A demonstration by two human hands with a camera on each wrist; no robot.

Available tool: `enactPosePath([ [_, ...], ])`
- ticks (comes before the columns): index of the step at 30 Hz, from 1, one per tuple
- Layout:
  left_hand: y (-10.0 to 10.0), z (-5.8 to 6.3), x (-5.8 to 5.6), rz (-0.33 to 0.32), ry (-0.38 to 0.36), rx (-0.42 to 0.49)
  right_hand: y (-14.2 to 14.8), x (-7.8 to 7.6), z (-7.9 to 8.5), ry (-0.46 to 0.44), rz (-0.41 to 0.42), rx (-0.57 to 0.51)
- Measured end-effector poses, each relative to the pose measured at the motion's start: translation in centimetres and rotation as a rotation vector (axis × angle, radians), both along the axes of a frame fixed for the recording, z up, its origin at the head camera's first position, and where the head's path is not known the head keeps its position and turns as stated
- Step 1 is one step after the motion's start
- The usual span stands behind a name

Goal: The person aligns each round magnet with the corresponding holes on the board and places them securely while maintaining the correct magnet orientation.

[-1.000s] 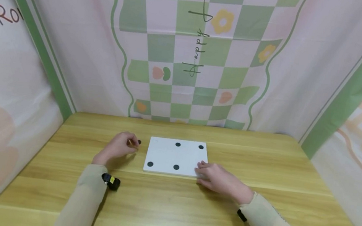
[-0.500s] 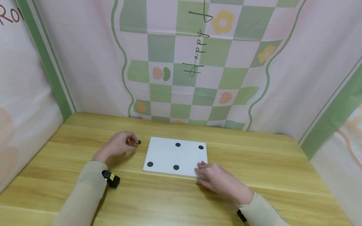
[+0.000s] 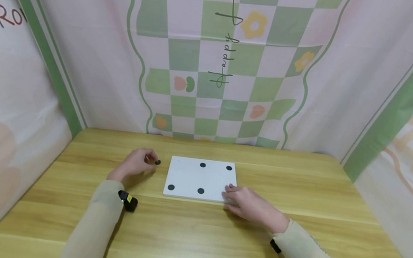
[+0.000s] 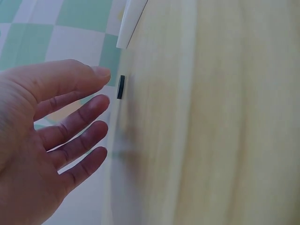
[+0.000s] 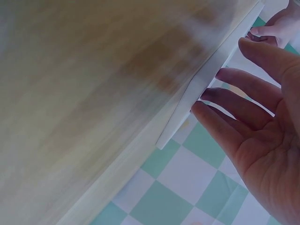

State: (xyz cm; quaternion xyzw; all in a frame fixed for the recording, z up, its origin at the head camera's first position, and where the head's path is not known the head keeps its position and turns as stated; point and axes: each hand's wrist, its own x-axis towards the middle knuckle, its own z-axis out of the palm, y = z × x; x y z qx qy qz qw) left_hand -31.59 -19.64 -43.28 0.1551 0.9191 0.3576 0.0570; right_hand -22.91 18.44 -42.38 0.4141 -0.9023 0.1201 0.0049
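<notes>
A small black disc (image 3: 158, 162) lies flat on the table, left of the white board. Close beside it is my left hand (image 3: 133, 163), its thumb and fingers loosely bent; in the left wrist view a small gap separates the fingertips from the disc (image 4: 121, 87). The rectangular white board (image 3: 188, 176) carries several black discs: two along its far edge and two along its near edge. My right hand (image 3: 249, 203) rests its fingertips on the near right corner, hiding that part. From the right wrist view, the fingers (image 5: 236, 96) touch the top of the board (image 5: 180, 110) without curling round it.
The wooden table (image 3: 190, 241) reaches back to a cloth backdrop (image 3: 210, 98) with green and white checks. Printed cloth walls (image 3: 18, 89) close in both sides. A small black camera (image 3: 128, 201) sits on the left wrist.
My left hand has shifted very slightly, and its fingertips have drawn back a little from the black disc, which now shows more fully. The right hand and the board have stayed put.
</notes>
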Motion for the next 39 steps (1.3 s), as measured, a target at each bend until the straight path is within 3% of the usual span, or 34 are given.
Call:
enactPosePath([
  [39,0.0,-1.0,-2.0,0.067,-0.038,0.007,0.1,-0.1,-0.3,0.006,-0.009,-0.002],
])
